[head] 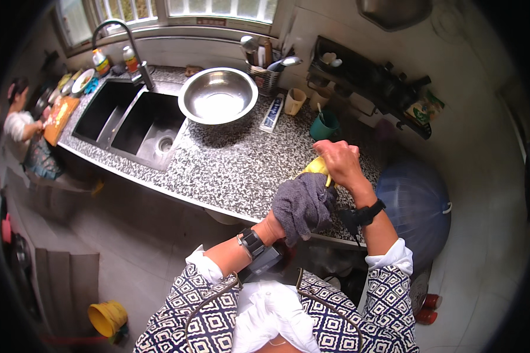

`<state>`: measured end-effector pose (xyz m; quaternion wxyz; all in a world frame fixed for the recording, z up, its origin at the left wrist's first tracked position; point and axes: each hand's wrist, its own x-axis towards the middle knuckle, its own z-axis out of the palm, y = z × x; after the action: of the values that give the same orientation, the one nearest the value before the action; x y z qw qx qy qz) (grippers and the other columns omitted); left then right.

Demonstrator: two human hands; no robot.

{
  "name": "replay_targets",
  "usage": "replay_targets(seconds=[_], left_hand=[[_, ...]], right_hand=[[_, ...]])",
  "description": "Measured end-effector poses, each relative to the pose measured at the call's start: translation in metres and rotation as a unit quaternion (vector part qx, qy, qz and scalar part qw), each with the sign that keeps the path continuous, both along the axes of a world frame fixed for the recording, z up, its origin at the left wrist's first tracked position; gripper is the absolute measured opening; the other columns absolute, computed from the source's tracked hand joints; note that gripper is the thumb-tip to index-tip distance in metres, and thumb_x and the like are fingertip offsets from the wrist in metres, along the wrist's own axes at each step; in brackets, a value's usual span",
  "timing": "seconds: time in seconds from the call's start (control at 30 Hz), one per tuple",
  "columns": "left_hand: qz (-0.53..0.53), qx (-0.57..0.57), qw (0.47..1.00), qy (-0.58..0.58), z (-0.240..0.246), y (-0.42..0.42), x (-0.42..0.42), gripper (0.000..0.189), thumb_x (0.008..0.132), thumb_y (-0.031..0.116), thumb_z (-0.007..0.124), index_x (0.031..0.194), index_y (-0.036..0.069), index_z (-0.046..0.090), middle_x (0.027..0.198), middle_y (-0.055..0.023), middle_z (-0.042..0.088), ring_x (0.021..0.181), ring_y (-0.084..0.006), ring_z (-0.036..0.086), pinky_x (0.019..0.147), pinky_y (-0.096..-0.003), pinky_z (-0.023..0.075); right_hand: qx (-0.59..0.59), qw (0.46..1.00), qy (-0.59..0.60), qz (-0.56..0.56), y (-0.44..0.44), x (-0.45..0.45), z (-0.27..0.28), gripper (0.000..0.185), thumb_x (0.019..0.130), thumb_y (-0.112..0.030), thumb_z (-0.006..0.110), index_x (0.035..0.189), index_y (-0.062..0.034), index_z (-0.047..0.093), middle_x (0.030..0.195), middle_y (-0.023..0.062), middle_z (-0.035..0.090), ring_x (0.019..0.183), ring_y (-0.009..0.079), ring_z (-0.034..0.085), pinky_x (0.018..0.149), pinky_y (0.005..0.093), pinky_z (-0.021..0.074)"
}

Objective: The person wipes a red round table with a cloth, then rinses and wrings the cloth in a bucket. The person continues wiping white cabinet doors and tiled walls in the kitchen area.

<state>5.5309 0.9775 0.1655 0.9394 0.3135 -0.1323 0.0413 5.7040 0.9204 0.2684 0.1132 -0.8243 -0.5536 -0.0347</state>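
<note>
Over the right end of the speckled stone counter [229,167], a dark grey cloth [302,203] is bunched in my left hand [274,226], and it covers most of the fingers. Just beyond it, my right hand [342,163] grips a yellow item [316,166], perhaps a cup, with a thin strip hanging down. The hand and the cloth hide much of its shape. Yellow item and cloth meet in the picture. A teal mug [324,125] with a spoon handle in it stands just past my right hand.
A steel basin [217,96] stands beside the black double sink [148,121]. Behind are a toothpaste tube [272,114], a beige cup [295,101] and a utensil basket [265,78]. A blue domed object [413,207] borders the counter's right. At far left, a person [20,119] works at a cutting board [61,120].
</note>
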Motion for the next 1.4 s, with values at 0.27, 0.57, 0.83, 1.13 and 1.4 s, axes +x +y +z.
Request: replay_targets(seconds=[0.27, 0.57, 0.83, 1.13, 1.4], left_hand=[[0.202, 0.405, 0.889, 0.075, -0.027, 0.063, -0.1, 0.034, 0.09, 0.013, 0.055, 0.123, 0.002, 0.059, 0.115, -0.007, 0.064, 0.096, -0.0178, 0.065, 0.083, -0.0257, 0.0553], [0.558, 0.443, 0.682, 0.164, -0.069, 0.04, -0.341, 0.071, 0.094, 0.045, 0.053, 0.15, 0.005, 0.038, 0.153, -0.0094, 0.043, 0.138, -0.0236, 0.043, 0.117, -0.0381, 0.0308], [0.645, -0.216, 0.731, -0.045, -0.06, -0.035, -0.672, 0.054, 0.105, 0.043, 0.039, 0.151, 0.014, 0.037, 0.154, -0.0027, 0.04, 0.14, -0.0191, 0.039, 0.119, -0.0357, 0.0263], [0.854, -0.168, 0.49, -0.052, -0.06, -0.194, -0.929, 0.05, 0.104, 0.044, 0.041, 0.14, 0.011, 0.048, 0.139, -0.004, 0.055, 0.129, -0.0202, 0.051, 0.113, -0.0368, 0.0384], [0.907, -0.166, 0.378, -0.085, -0.074, -0.286, -1.095, 0.054, 0.105, 0.036, 0.043, 0.152, 0.01, 0.035, 0.154, -0.0026, 0.04, 0.139, -0.0166, 0.041, 0.118, -0.035, 0.0318]], right_hand=[[0.198, 0.958, 0.132, 0.159, -0.012, -0.091, -0.017, 0.078, 0.104, -0.057, 0.026, 0.141, 0.0079, 0.047, 0.145, 0.0254, 0.048, 0.139, 0.0415, 0.041, 0.117, 0.0477, 0.0271], [0.049, 0.898, 0.207, 0.385, 0.042, -0.39, -0.129, 0.1, 0.096, -0.068, 0.033, 0.153, 0.0119, 0.013, 0.159, 0.0349, 0.014, 0.149, 0.0498, 0.011, 0.12, 0.0566, 0.0053], [0.009, 0.695, 0.225, 0.682, 0.068, -0.729, -0.12, 0.081, 0.1, -0.048, 0.038, 0.155, 0.0068, 0.014, 0.16, 0.029, 0.018, 0.151, 0.0432, 0.013, 0.122, 0.0499, 0.0096], [-0.206, 0.522, 0.366, 0.742, -0.01, -1.049, -0.133, 0.086, 0.102, -0.056, 0.035, 0.156, 0.0047, 0.006, 0.161, 0.0282, 0.018, 0.151, 0.0395, 0.013, 0.123, 0.04, 0.0118], [-0.126, 0.32, 0.21, 0.915, -0.097, -1.253, -0.146, 0.083, 0.1, -0.059, 0.03, 0.158, -0.0014, 0.011, 0.162, 0.0229, 0.018, 0.152, 0.041, 0.01, 0.122, 0.0493, 0.0077]])
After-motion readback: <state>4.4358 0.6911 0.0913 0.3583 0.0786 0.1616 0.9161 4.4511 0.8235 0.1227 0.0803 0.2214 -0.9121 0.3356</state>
